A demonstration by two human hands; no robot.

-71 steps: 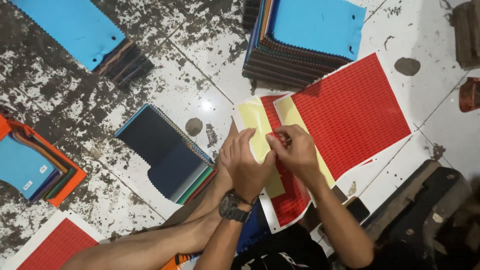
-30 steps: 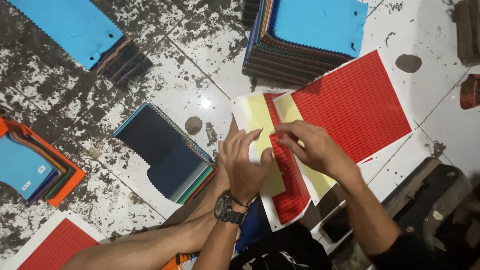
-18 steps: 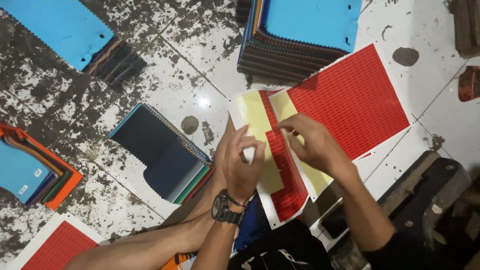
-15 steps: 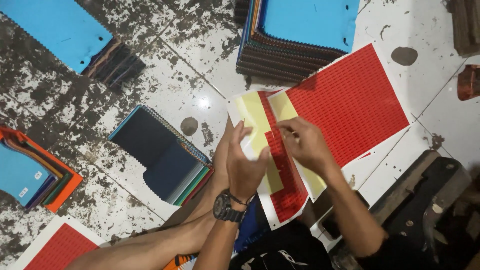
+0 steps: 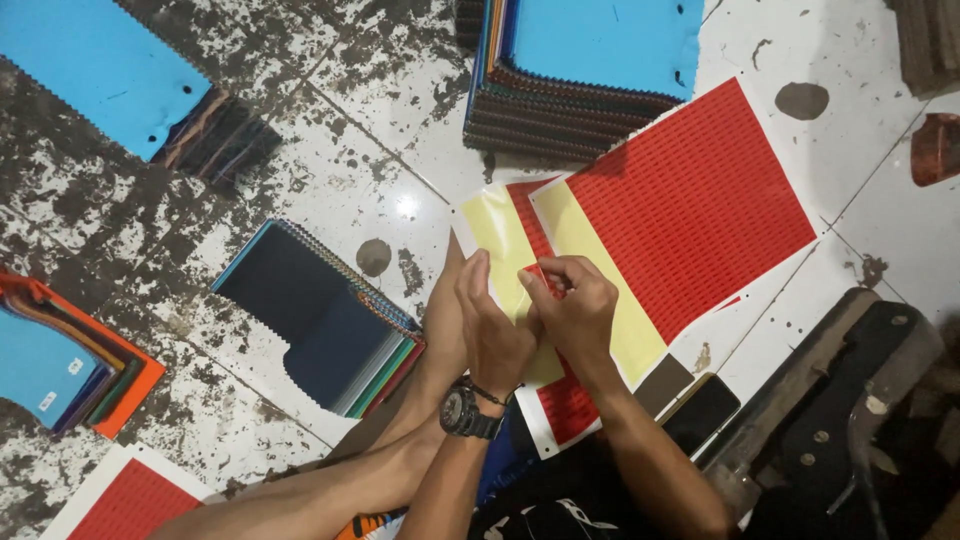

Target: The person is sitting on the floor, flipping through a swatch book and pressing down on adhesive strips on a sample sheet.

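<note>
My right hand (image 5: 578, 308) has its grip pinched shut on a small red sticker (image 5: 541, 277), just lifted off the red sticker sheet (image 5: 690, 205) lying on the tiled floor (image 5: 350, 170). My left hand (image 5: 492, 330), with the wristwatch (image 5: 466, 412), presses flat, fingers spread, on the yellow backing (image 5: 492, 232) where stickers are gone. I judge I'm mid-peel; the next move needs a steady pull. My hands hide the sheet's near edge. Fabric swatch stacks (image 5: 590, 70) ring the floor, cut off at the frame's edges.
</note>
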